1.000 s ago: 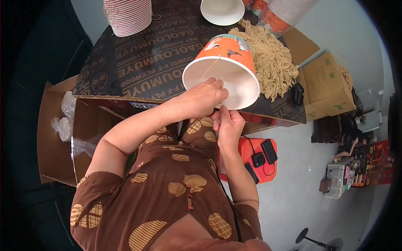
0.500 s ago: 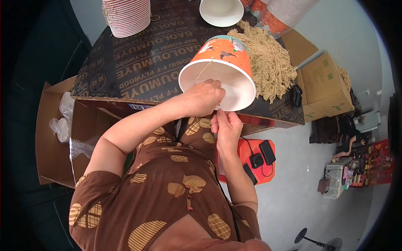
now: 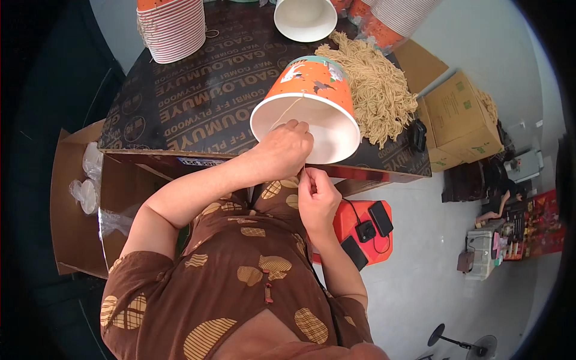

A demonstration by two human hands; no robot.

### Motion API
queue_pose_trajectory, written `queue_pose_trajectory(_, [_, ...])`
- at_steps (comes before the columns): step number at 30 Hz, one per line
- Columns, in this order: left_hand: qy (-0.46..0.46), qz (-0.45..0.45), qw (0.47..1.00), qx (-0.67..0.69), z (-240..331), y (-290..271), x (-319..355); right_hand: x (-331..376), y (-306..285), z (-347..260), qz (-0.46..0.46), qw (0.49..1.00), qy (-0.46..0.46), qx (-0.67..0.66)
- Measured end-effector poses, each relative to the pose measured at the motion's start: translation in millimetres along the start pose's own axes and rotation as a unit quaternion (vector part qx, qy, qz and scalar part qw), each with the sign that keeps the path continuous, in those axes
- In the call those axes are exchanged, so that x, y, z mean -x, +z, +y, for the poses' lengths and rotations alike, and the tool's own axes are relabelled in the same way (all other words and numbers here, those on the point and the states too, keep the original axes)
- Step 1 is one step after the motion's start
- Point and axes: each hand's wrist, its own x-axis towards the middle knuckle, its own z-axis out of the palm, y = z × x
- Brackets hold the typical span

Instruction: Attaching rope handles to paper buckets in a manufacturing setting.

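An orange paper bucket [image 3: 324, 81] with bat and ghost-like prints lies on its side at the table's front edge, its white mouth facing me. A thin tan cord [image 3: 290, 110] runs from the top of its rim down to my left hand. My left hand [image 3: 282, 151] is closed at the lower left of the mouth, gripping the cord; its fingertips are partly hidden. Just below the rim, my right hand [image 3: 318, 195] pinches a short stretch of cord between thumb and forefinger.
The dark printed table [image 3: 204, 105] holds a tan cord pile [image 3: 381, 90], a nested bucket stack [image 3: 174, 33], another white-mouthed bucket [image 3: 306, 21] and more stacked buckets [image 3: 390, 24]. Cardboard boxes stand left [image 3: 72, 198] and right [image 3: 462, 123]. An orange stool [image 3: 381, 210] carries black devices.
My right hand has drawn slightly down and away from the rim, its fingers pinching the cord. My left hand stays by the lower rim. The whole view has shifted slightly.
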Motion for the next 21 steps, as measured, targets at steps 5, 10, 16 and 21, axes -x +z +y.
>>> queue_pose_trajectory(5, [0.0,-0.015,1.0,0.02,0.0,-5.0,-0.8,-14.9,-1.6,-3.1,0.027,0.987,-0.11,0.114])
queue_pose_trajectory(10, [-0.034,-0.044,0.991,0.118,-4.6,-9.0,-2.4,-24.3,0.6,3.8,0.052,0.975,-0.149,0.154])
queue_pose_trajectory(16, [-0.061,-0.048,0.981,0.18,-3.8,-11.5,-6.0,-25.2,3.3,7.7,0.037,0.979,-0.131,0.151])
queue_pose_trajectory(21, [-0.083,-0.028,0.974,0.209,-7.6,-3.7,-7.2,-24.5,3.8,9.8,0.033,0.982,-0.121,0.142])
